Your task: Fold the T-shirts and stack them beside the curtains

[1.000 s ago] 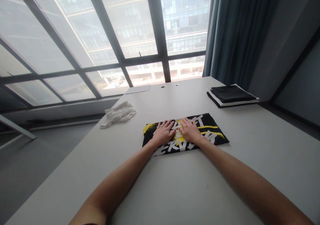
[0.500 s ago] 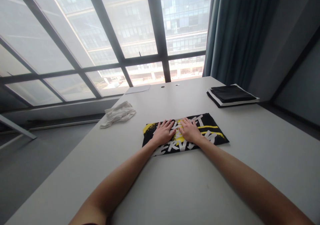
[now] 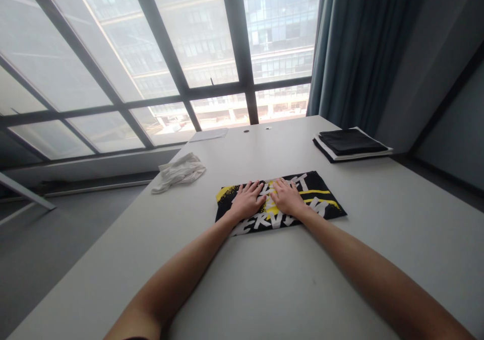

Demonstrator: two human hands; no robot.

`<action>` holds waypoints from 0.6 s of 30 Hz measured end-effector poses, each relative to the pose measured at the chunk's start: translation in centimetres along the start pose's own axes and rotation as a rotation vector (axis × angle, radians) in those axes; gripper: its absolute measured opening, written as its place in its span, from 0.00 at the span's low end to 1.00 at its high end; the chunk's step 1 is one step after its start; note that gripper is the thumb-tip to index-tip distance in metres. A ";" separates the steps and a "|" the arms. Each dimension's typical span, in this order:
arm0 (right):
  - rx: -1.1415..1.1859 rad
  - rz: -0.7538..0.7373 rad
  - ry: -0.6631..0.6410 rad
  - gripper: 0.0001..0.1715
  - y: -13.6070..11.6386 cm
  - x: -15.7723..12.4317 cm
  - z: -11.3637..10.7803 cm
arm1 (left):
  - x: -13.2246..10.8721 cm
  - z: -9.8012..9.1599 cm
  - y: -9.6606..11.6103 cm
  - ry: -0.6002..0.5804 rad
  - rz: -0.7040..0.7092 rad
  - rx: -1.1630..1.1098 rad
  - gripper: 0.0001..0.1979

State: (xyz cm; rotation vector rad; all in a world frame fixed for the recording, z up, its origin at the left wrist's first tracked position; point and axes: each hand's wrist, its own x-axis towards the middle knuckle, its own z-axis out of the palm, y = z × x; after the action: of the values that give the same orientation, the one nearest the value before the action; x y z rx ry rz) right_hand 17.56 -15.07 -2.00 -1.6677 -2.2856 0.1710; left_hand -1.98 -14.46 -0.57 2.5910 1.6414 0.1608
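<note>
A folded black cloth (image 3: pixel 325 195) with yellow and white print lies flat on the white table (image 3: pixel 272 274), in front of me. My left hand (image 3: pixel 247 200) rests palm down on its left half, fingers spread. On the middle of the cloth, just to the right, lies my right hand (image 3: pixel 288 197), also flat with its fingers apart. The two hands are close together, with a narrow gap between the thumbs. Parts of the print are hidden under them.
A crumpled white cloth (image 3: pixel 179 173) lies near the table's left edge. A stack of folded black and white cloths (image 3: pixel 351 142) sits at the right. Toward the window lies a flat white sheet (image 3: pixel 208 135). A curtain (image 3: pixel 351 53) hangs behind the table.
</note>
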 end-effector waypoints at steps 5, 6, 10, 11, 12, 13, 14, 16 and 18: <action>0.008 0.002 -0.008 0.35 0.0 0.0 0.0 | 0.0 0.1 -0.1 0.002 -0.004 -0.001 0.33; 0.010 0.002 -0.010 0.35 0.0 0.0 0.0 | 0.0 0.1 -0.1 0.001 -0.005 0.000 0.33; 0.010 0.003 -0.012 0.34 0.0 0.0 0.0 | 0.0 0.1 -0.1 0.000 -0.007 0.002 0.33; 0.008 0.005 -0.011 0.34 0.0 0.0 -0.1 | 0.0 0.1 -0.1 0.001 -0.006 0.002 0.33; 0.007 0.005 -0.012 0.34 -0.1 0.0 -0.1 | 0.0 0.1 -0.1 0.004 -0.004 0.003 0.33; 0.005 0.004 -0.012 0.34 -0.1 0.0 -0.1 | 0.0 0.1 -0.1 0.006 -0.002 0.003 0.33; 0.004 0.004 -0.014 0.34 -0.1 0.0 -0.2 | 0.0 0.1 -0.1 0.007 -0.001 0.003 0.33; 0.005 0.003 -0.018 0.34 -0.1 -0.1 -0.2 | 0.0 0.1 -0.1 0.004 -0.001 0.003 0.34; 0.008 0.001 -0.017 0.35 -0.1 -0.1 -0.2 | -0.1 0.0 0.0 0.001 -0.003 0.005 0.34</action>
State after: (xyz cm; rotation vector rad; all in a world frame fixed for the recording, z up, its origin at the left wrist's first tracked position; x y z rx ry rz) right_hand 17.53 -15.20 -1.76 -1.6702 -2.2930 0.1949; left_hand -2.03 -14.49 -0.62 2.5925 1.6477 0.1579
